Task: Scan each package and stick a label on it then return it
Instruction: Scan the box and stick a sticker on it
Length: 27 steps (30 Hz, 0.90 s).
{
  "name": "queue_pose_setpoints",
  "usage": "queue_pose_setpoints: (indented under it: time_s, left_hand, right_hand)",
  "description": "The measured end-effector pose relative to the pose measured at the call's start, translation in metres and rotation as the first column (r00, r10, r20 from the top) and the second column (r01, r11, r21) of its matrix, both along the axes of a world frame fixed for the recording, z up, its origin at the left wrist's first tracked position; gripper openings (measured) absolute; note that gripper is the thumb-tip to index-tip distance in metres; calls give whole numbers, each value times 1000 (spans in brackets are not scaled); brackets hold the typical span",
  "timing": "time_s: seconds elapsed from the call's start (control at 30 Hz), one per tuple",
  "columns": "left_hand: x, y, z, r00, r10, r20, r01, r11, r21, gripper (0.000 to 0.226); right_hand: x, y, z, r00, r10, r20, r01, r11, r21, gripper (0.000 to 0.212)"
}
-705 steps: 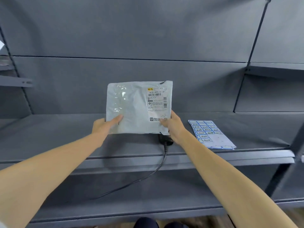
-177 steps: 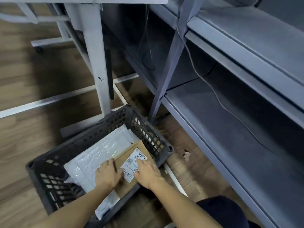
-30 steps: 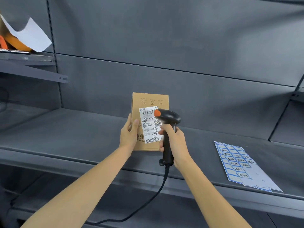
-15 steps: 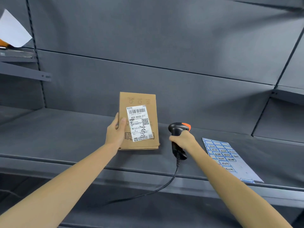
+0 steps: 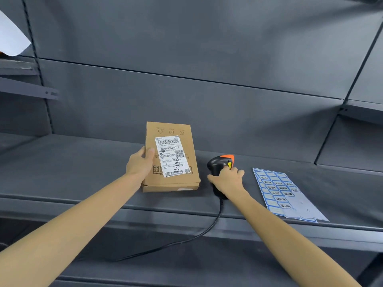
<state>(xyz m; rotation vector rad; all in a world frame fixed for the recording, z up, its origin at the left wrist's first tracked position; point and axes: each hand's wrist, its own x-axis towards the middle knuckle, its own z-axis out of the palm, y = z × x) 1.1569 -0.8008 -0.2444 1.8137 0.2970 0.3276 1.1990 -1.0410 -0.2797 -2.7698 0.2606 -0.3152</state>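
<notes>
A flat brown cardboard package (image 5: pixel 187 139) with a white shipping label (image 5: pixel 172 156) stands tilted on its lower edge on the grey shelf (image 5: pixel 72 172). My left hand (image 5: pixel 139 162) grips its left side, thumb on the front face. To its right, my right hand (image 5: pixel 228 180) holds the handle of a black barcode scanner (image 5: pixel 219 163) with an orange top, down at the shelf surface. A sheet of blue-bordered stickers (image 5: pixel 281 193) lies flat on the shelf further right.
The scanner's black cable (image 5: pixel 207 230) drops over the shelf's front edge to the lower shelf. A grey back panel rises behind. At the upper left, a white paper (image 5: pixel 10 38) hangs from a higher shelf with a bracket (image 5: pixel 29 90).
My right hand has carried the scanner away from the package's label, rightward and down to the shelf. The package has been lowered a little toward the shelf.
</notes>
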Motion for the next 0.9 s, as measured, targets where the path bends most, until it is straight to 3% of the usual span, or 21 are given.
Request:
queue_pose_setpoints:
  time_s: [0.13, 0.23, 0.53, 0.57, 0.73, 0.9]
  left_hand:
    - [3, -6, 6, 994, -33, -105, 51, 984, 171, 38]
    - [6, -10, 5, 985, 10, -170, 34, 966, 255, 39]
    - [13, -23, 3, 954, 103, -282, 45, 880, 473, 40]
    - [13, -23, 3, 951, 117, -286, 44, 865, 500, 40]
    - [13, -25, 5, 932, 177, -317, 37, 823, 567, 40]
    - [15, -23, 3, 932, 184, -312, 27, 825, 564, 39]
  right_hand:
    - [-4, -12, 5, 997, -63, 34, 64, 998, -8, 72]
    - [-7, -39, 14, 989, -132, 62, 129, 990, 50, 59]
    - [-18, -176, 43, 913, -342, -224, 360, 932, 46, 17]
    - [-20, -186, 44, 898, -343, -276, 363, 932, 21, 18]
    - [-24, -208, 39, 832, -333, -444, 339, 938, -70, 74]
    - [-24, -218, 38, 800, -283, -529, 340, 941, 10, 82]
